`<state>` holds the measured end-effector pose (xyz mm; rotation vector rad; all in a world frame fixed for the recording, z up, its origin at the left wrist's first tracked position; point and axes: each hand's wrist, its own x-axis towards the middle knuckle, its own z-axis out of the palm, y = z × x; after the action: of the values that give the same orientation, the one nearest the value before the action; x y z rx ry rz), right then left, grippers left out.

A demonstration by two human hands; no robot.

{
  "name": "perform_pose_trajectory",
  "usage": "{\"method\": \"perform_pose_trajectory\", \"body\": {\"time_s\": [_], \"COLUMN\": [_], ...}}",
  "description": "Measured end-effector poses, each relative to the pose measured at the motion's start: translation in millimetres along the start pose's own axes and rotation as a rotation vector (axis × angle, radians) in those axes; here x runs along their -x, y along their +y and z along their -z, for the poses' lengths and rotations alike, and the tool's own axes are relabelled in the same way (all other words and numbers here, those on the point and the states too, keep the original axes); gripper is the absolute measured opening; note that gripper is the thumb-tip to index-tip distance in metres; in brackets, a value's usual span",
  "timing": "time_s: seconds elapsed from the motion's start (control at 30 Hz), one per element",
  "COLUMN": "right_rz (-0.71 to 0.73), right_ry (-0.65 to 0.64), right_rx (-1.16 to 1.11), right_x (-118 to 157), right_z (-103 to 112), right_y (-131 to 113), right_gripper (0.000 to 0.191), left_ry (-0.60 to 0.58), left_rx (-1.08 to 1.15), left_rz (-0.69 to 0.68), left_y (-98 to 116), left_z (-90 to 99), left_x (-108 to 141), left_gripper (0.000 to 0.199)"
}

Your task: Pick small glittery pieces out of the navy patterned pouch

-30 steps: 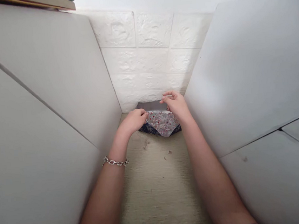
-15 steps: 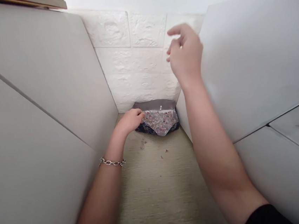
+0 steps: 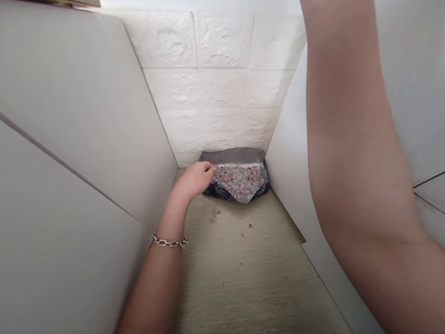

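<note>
Left hand pinching bag edge, right arm raised high, unseen hand's grip unclear

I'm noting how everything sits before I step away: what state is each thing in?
Bag: open, standing against the tiled wall
Glittery pieces: loose, exposed in the bag's mouth
Left hand: fingers bent at the bag's left edge; grip unclear
Right arm: bent, its hand beyond the picture's top
Chain bracelet: around the left wrist
Small bits: scattered before the bag
</note>
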<state>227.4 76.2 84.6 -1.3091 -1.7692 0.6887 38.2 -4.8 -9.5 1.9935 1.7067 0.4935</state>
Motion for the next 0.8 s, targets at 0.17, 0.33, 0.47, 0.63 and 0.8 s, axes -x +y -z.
{"method": "perform_pose_trajectory", "body": {"time_s": [0.17,0.33,0.47,0.63,0.8], "right_rz": [0.072,0.153,-0.085,-0.212,0.053], "right_ry": [0.086,0.122,-0.164,-0.128,-0.31], "right_rx": [0.16,0.525,0.65,0.796,0.54], "right_x": [-5,14,34,51,54], "right_z": [12,-7,-48,-79,-100], "right_y": [-37,-46,14,67,82], "right_gripper": [0.087,0.027,0.025,0.035,0.031], "left_ry": [0.004,-0.013,-0.001,0.053,0.122], "left_rx": [-0.007,-0.015,-0.047,-0.037,0.002], "left_rz": [0.0,0.008,0.003,0.041,0.09], "left_y": [-1,-2,0,0,-3], "left_z": [-1.3,-4.8,-6.9,-12.3,-16.6], "left_x": [-1,-2,-3,-7,-12], "left_gripper": [0.026,0.025,0.026,0.024,0.026]}}
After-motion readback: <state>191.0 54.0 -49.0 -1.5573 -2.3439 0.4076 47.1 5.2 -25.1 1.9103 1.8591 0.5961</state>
